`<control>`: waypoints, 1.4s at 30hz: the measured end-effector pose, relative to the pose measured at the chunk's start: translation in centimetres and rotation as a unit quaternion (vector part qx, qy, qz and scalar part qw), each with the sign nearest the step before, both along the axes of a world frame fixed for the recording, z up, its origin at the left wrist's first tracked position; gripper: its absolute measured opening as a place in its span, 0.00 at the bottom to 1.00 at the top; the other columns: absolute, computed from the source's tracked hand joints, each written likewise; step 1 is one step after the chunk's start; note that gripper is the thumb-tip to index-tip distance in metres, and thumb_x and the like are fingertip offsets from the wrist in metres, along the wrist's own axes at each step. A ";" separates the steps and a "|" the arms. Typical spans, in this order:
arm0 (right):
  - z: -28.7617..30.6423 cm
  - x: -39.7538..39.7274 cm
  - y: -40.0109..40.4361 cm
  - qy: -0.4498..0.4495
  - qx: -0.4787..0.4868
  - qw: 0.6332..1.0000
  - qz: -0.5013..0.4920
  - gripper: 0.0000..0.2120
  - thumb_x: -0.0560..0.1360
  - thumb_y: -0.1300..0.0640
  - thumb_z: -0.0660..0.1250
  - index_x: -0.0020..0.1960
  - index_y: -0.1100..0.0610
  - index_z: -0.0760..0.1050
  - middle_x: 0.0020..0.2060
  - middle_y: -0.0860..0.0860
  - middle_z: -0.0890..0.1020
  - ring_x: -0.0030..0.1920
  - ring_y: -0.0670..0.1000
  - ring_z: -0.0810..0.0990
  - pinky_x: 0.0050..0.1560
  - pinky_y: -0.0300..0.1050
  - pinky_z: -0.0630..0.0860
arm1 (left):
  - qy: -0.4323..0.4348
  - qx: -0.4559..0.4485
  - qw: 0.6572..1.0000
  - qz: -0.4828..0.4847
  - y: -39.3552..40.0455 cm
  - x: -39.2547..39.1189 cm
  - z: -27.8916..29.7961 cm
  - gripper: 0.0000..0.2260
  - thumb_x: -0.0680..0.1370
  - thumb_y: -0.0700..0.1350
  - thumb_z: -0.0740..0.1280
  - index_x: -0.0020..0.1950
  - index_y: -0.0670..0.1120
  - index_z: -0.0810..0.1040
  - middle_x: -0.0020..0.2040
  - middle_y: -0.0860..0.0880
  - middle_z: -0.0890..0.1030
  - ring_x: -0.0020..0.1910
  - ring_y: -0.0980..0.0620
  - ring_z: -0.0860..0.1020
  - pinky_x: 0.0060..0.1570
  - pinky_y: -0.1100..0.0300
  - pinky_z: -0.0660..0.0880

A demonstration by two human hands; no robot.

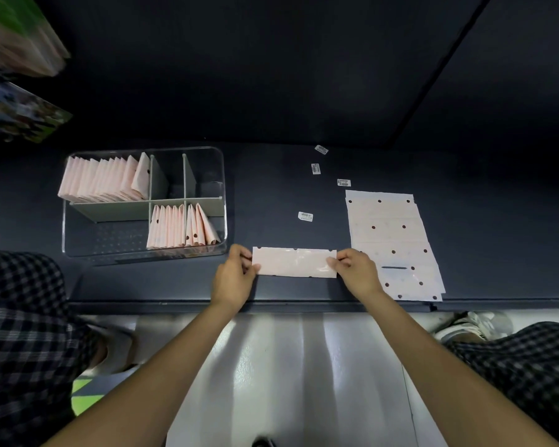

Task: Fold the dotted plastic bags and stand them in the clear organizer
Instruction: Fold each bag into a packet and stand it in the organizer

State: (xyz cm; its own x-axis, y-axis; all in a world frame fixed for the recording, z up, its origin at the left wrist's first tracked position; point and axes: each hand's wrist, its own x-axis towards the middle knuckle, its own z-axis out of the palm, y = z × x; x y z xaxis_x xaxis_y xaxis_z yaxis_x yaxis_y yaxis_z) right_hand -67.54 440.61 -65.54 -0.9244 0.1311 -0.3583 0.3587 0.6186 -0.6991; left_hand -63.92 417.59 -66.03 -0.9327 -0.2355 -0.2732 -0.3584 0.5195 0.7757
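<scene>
Currently, the strip: a folded dotted bag lay flat, right of the clear organizer, near its front corner.
Left hand: pinched the strip's left end.
Right hand: pinched the right end.
Risk: slick plastic could spring open if either pinch loosened, skewing the fold.

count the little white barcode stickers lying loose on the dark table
4. One sticker lies farthest back, one just in front of it, one by the flat bag stack's far edge, one nearer the hands. The stack could hide more.
</scene>
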 end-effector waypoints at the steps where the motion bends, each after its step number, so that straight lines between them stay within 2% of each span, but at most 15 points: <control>1: -0.1 -0.3 -0.2 -0.007 0.014 1.000 -0.003 0.10 0.74 0.55 0.69 0.49 0.61 0.78 0.42 0.54 0.81 0.47 0.55 0.78 0.48 0.42 0.71 | 0.016 -0.016 1.000 0.007 0.3 0.3 0.2 0.10 0.75 0.41 0.70 0.50 0.46 0.68 0.41 0.50 0.76 0.44 0.46 0.76 0.44 0.53 0.72; 4: 0.0 -0.8 -0.6 -0.024 0.037 0.999 -0.010 0.09 0.74 0.55 0.69 0.46 0.61 0.78 0.40 0.54 0.80 0.46 0.55 0.78 0.46 0.42 0.70 | 0.136 -0.168 0.975 -0.048 1.4 1.3 0.5 0.12 0.74 0.41 0.71 0.54 0.41 0.73 0.49 0.44 0.76 0.49 0.43 0.74 0.47 0.51 0.72; 7: 0.0 -1.1 -0.7 -0.034 0.061 0.998 -0.001 0.11 0.74 0.55 0.69 0.43 0.63 0.77 0.38 0.56 0.80 0.44 0.57 0.77 0.45 0.43 0.70 | 0.181 -0.227 0.925 -0.243 2.8 1.9 0.3 0.17 0.75 0.46 0.69 0.61 0.40 0.74 0.62 0.42 0.75 0.61 0.39 0.73 0.61 0.48 0.70; 10: 0.0 -1.3 -0.7 -0.038 0.062 0.997 0.004 0.08 0.74 0.55 0.69 0.40 0.58 0.74 0.37 0.52 0.77 0.46 0.56 0.77 0.45 0.42 0.70 | 0.097 -0.314 0.867 -0.373 3.5 2.0 -0.9 0.29 0.80 0.58 0.55 0.77 0.46 0.53 0.78 0.46 0.48 0.77 0.45 0.46 0.75 0.52 0.41; 13: 0.3 -1.1 -0.9 -0.047 0.058 0.997 0.001 0.06 0.74 0.54 0.69 0.43 0.56 0.74 0.41 0.52 0.78 0.50 0.56 0.78 0.50 0.44 0.71 | 0.048 -0.362 0.846 -0.389 2.7 2.1 -1.8 0.30 0.80 0.62 0.47 0.77 0.52 0.41 0.77 0.44 0.39 0.75 0.42 0.36 0.72 0.50 0.33; 15: 0.8 -0.6 -1.2 -0.020 0.131 0.991 0.026 0.08 0.75 0.54 0.67 0.49 0.58 0.74 0.45 0.54 0.80 0.53 0.57 0.77 0.50 0.46 0.72 | 0.041 -0.382 0.829 -0.407 2.1 2.1 -2.0 0.30 0.80 0.63 0.46 0.77 0.54 0.38 0.77 0.42 0.38 0.75 0.41 0.35 0.72 0.49 0.33; 17: 1.2 0.5 -2.1 0.123 0.280 0.945 0.113 0.12 0.74 0.57 0.68 0.56 0.59 0.75 0.52 0.57 0.80 0.55 0.59 0.76 0.53 0.48 0.73 | 0.037 -0.391 0.820 -0.416 1.9 2.0 -2.2 0.31 0.79 0.64 0.45 0.76 0.54 0.36 0.77 0.41 0.37 0.74 0.40 0.33 0.72 0.49 0.32; 19: 1.1 1.8 -3.6 0.253 0.288 0.894 0.231 0.17 0.73 0.59 0.69 0.61 0.62 0.75 0.59 0.59 0.78 0.60 0.60 0.76 0.60 0.50 0.73 | 0.031 -0.391 0.820 -0.417 2.0 1.9 -2.3 0.31 0.79 0.64 0.45 0.76 0.54 0.35 0.76 0.41 0.35 0.74 0.40 0.32 0.72 0.49 0.31; 21: 0.5 3.1 -5.2 0.227 0.239 0.876 0.351 0.23 0.78 0.54 0.63 0.71 0.61 0.66 0.71 0.57 0.68 0.72 0.56 0.65 0.72 0.49 0.58 | 0.030 -0.383 0.823 -0.419 2.0 1.9 -2.3 0.32 0.79 0.64 0.46 0.76 0.52 0.36 0.76 0.41 0.34 0.72 0.40 0.29 0.72 0.48 0.32; 23: -0.7 3.9 -5.8 0.154 0.228 0.870 0.409 0.28 0.81 0.46 0.53 0.76 0.57 0.52 0.77 0.51 0.53 0.77 0.50 0.48 0.75 0.44 0.41 | 0.031 -0.376 0.825 -0.421 1.8 1.9 -2.4 0.32 0.80 0.63 0.47 0.75 0.51 0.34 0.76 0.43 0.33 0.69 0.42 0.24 0.72 0.49 0.31; 29: -2.4 3.9 -3.0 0.124 0.295 0.862 0.393 0.35 0.79 0.37 0.46 0.77 0.56 0.39 0.76 0.49 0.41 0.76 0.47 0.39 0.74 0.42 0.34 | 0.032 -0.365 0.834 -0.412 1.4 1.6 -2.1 0.31 0.77 0.67 0.45 0.76 0.58 0.37 0.75 0.38 0.33 0.73 0.41 0.29 0.72 0.50 0.31; 33: -1.9 3.4 0.2 0.146 0.328 0.852 0.381 0.33 0.80 0.40 0.51 0.77 0.58 0.47 0.76 0.50 0.47 0.77 0.49 0.47 0.75 0.43 0.40 | 0.030 -0.353 0.838 -0.416 0.9 1.2 -1.9 0.30 0.77 0.67 0.48 0.75 0.62 0.40 0.74 0.37 0.32 0.73 0.40 0.31 0.71 0.51 0.31; 35: -1.1 2.9 0.9 0.200 0.336 0.843 0.370 0.29 0.77 0.47 0.64 0.71 0.62 0.65 0.72 0.55 0.65 0.71 0.53 0.66 0.73 0.48 0.56 | 0.025 -0.344 0.841 -0.417 0.9 1.1 -1.8 0.30 0.77 0.67 0.49 0.76 0.62 0.42 0.75 0.37 0.33 0.73 0.41 0.31 0.71 0.52 0.31; 37: -0.5 2.1 1.0 0.260 0.343 0.829 0.358 0.22 0.67 0.54 0.77 0.56 0.63 0.79 0.59 0.59 0.80 0.56 0.56 0.81 0.61 0.52 0.75 | 0.020 -0.335 0.846 -0.415 0.9 1.0 -1.7 0.29 0.77 0.66 0.49 0.76 0.62 0.45 0.75 0.38 0.34 0.74 0.41 0.31 0.71 0.52 0.32; 42: 0.2 0.8 0.8 0.325 0.405 0.750 0.411 0.12 0.57 0.64 0.79 0.37 0.59 0.80 0.44 0.57 0.85 0.41 0.54 0.84 0.50 0.47 0.81 | 0.011 -0.307 0.862 -0.403 1.2 0.8 -1.1 0.25 0.78 0.65 0.51 0.74 0.61 0.55 0.76 0.39 0.38 0.75 0.40 0.34 0.72 0.47 0.34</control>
State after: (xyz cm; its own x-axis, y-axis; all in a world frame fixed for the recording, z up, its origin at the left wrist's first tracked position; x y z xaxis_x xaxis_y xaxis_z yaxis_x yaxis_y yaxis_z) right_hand -66.78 441.36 -65.34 -0.7570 -0.6469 0.0924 -0.6294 0.7598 0.1626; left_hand -63.12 418.82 -67.11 -0.8643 0.3976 -0.3082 0.3222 0.9080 0.2678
